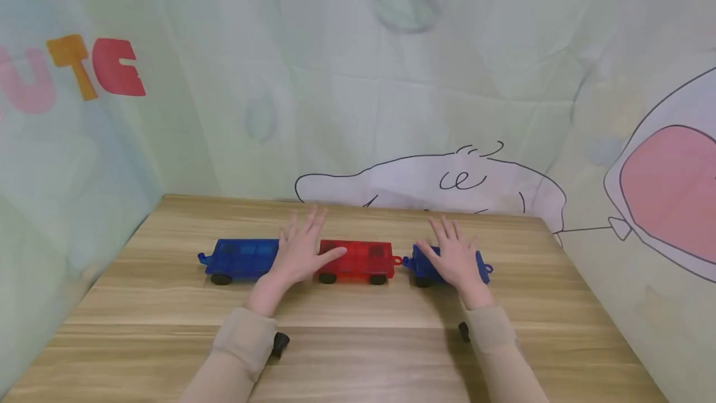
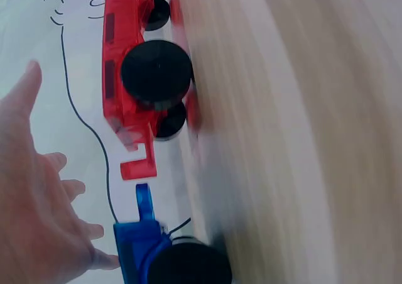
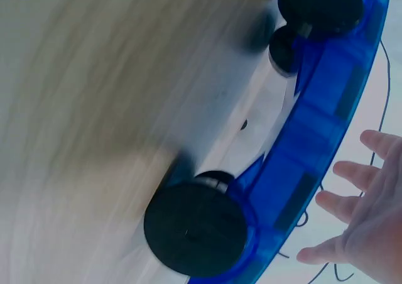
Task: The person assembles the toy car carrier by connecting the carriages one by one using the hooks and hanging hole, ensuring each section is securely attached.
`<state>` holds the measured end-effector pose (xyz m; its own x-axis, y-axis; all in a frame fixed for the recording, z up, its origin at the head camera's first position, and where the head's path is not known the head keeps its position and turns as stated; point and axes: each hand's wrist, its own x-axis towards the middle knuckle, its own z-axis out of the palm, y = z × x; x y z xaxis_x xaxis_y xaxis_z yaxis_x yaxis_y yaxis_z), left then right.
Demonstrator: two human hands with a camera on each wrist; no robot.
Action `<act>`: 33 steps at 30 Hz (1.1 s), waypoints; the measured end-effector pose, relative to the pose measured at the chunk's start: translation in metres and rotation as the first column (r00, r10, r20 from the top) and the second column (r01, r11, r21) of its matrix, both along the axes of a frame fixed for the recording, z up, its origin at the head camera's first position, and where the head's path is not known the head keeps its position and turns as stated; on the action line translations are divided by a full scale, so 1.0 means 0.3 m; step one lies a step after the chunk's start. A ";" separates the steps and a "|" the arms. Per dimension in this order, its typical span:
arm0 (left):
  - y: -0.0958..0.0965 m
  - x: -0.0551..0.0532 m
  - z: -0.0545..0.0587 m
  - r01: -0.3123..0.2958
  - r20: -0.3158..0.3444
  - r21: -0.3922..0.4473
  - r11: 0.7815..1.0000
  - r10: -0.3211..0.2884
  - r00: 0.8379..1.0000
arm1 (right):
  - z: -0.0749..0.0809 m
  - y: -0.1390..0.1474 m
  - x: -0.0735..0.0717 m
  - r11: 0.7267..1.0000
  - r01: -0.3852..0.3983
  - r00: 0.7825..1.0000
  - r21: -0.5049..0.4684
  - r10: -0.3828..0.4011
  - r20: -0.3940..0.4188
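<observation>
Three translucent toy train cars with black wheels stand in a row on a wooden table: a blue car (image 1: 242, 258) on the left, a red car (image 1: 362, 260) in the middle and another blue car (image 1: 420, 273) on the right. My left hand (image 1: 299, 255), fingers spread, overlaps the space between the left blue car and the red one. In the left wrist view, the red car's hook (image 2: 141, 166) lies close to the blue car's coupling (image 2: 144, 201). With fingers extended, my right hand (image 1: 455, 259) hovers over the right blue car, partly hiding it. Neither hand holds anything.
The wooden table (image 1: 369, 353) reaches back to a hanging fabric backdrop (image 1: 358, 98) printed with letters and a cartoon figure. More fabric hangs along the left and right sides. A black device (image 1: 281, 344) is at my left sleeve, another (image 1: 463, 331) at my right.
</observation>
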<state>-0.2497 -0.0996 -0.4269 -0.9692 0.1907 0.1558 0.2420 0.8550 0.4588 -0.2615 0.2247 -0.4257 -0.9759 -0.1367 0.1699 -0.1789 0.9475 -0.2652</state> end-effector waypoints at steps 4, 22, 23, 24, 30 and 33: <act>0.018 -0.001 -0.005 0.020 0.030 0.031 0.999 -0.021 0.999 | 0.005 0.026 0.005 0.999 -0.027 1.000 -0.033 0.028 0.011; 0.114 -0.015 -0.007 0.101 0.117 0.175 0.979 -0.122 0.986 | -0.009 0.147 0.011 0.955 -0.169 0.963 -0.243 0.212 0.167; 0.118 -0.016 -0.008 0.103 0.125 0.189 0.977 -0.128 0.984 | -0.009 0.151 0.011 0.950 -0.179 0.959 -0.254 0.226 0.170; 0.122 -0.018 -0.009 0.107 0.131 0.200 0.974 -0.135 0.982 | -0.009 0.154 0.011 0.947 -0.189 0.956 -0.260 0.237 0.170; 0.139 -0.033 -0.019 0.173 0.123 0.218 0.960 -0.203 0.971 | -0.011 0.169 0.006 0.928 -0.222 0.948 -0.298 0.277 0.156; 0.146 -0.036 -0.021 0.190 0.119 0.191 0.963 -0.215 0.969 | -0.013 0.175 0.004 0.924 -0.230 0.942 -0.306 0.290 0.167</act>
<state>-0.2604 -0.0558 -0.4331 -0.9275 0.3666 0.0728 0.3255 0.6966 0.6394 -0.2604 0.2772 -0.4297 -0.9297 -0.3664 0.0381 -0.3217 0.7573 -0.5683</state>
